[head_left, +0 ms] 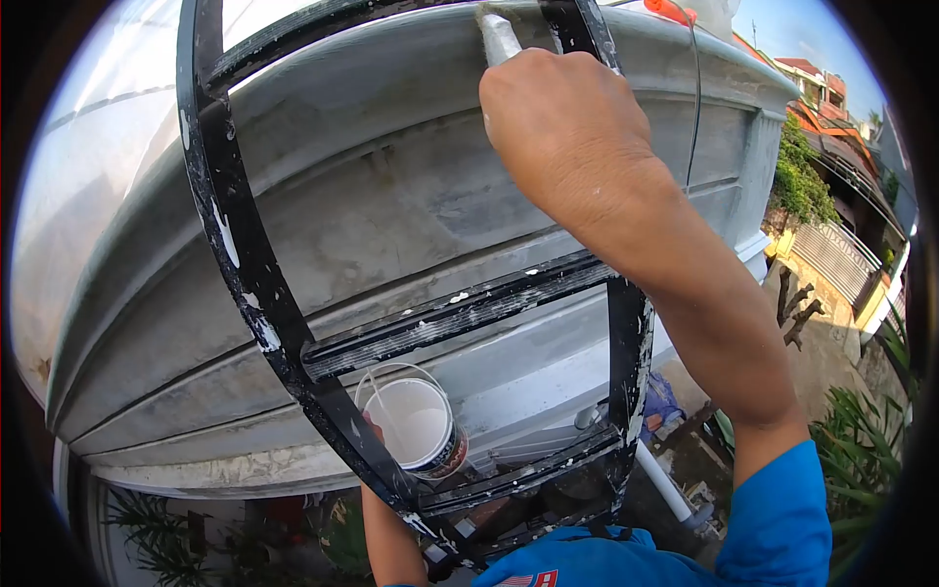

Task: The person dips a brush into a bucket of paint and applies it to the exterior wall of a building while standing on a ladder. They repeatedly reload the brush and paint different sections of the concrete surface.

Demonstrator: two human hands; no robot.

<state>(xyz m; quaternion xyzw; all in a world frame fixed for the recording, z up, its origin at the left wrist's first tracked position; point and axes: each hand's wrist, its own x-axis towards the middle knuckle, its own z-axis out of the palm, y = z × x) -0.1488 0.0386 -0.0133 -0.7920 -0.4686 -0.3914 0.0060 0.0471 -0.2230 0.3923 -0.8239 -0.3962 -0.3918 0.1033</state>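
Note:
At the top of the view my right hand [565, 122] is closed around a paintbrush [500, 39] with a pale, paint-smeared body. Its bristle end points up and touches or nearly touches the grey moulded ledge [411, 44]. Lower down, a paint bucket [416, 421] with white inside and a thin wire handle is beside the ladder's left rail. My left hand [371, 425] is at the bucket's left rim and seems to grip it; the rail hides most of the fingers. A paint-spattered black ladder [460, 308] stands between me and the wall.
Grey cornice wall [391, 205] fills the middle. A dark cable [695, 117] hangs over it from an orange object [671, 11]. Far below are a white pipe [665, 484], rubble and plants [866, 440]. Houses stand at the right, and a translucent sheet [108, 127] is at the left.

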